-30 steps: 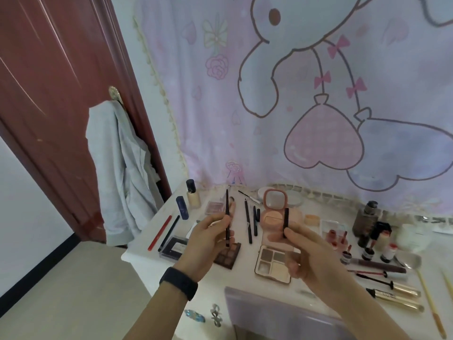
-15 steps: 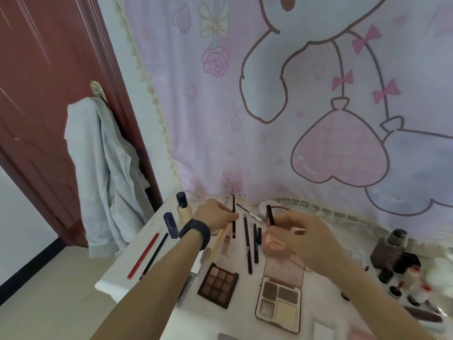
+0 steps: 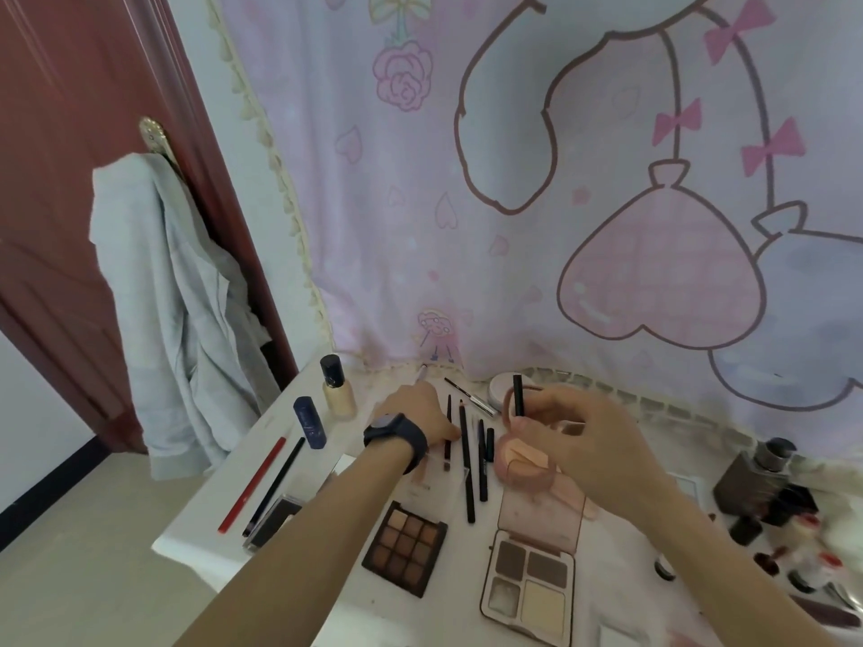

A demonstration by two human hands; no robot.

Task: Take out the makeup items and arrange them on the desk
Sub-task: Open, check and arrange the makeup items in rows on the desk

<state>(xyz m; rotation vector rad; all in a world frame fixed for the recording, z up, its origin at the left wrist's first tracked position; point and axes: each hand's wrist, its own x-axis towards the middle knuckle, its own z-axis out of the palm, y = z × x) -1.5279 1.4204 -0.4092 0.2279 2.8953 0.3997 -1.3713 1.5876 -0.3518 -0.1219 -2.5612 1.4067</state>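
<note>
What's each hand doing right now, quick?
Left hand: down by a thin dark pencil; grip cannot be told.
Right hand: pinching a short black stick, upright.

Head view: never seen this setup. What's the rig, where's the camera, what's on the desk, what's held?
No machine: a person works bare-handed; the one camera sits on their head, looking down over both arms. On the desk: a row of dark pencils, a red pencil, a nine-pan palette, a four-pan palette, a foundation bottle. The right hand pinches a short black stick upright in its fingers. The left hand, watch on wrist, lies at a thin pencil; whether it grips it is hidden.
</note>
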